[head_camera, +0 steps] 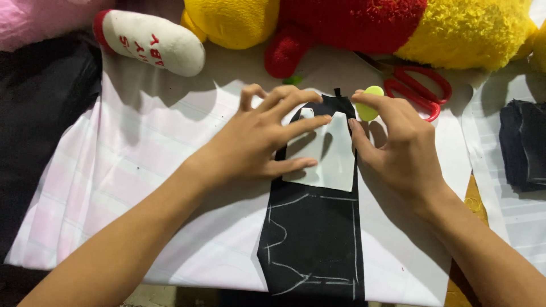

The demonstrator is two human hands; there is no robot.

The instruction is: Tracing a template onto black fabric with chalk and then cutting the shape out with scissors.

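A strip of black fabric (313, 239) lies on a pale cloth, with white chalk outlines drawn on its near half. A white paper pattern piece (333, 162) rests on the strip's far half. My left hand (256, 139) presses flat on the pattern, fingers spread over its left edge. My right hand (395, 142) pinches a small yellow-green chalk disc (369, 105) between thumb and fingers, at the pattern's upper right corner.
Red-handled scissors (418, 88) lie beyond my right hand. A red and yellow plush toy (364, 25) and a white sock-like foot (151, 40) lie along the far edge. A folded dark cloth pile (523, 145) sits at the right. The pale cloth (131, 165) covers the surface.
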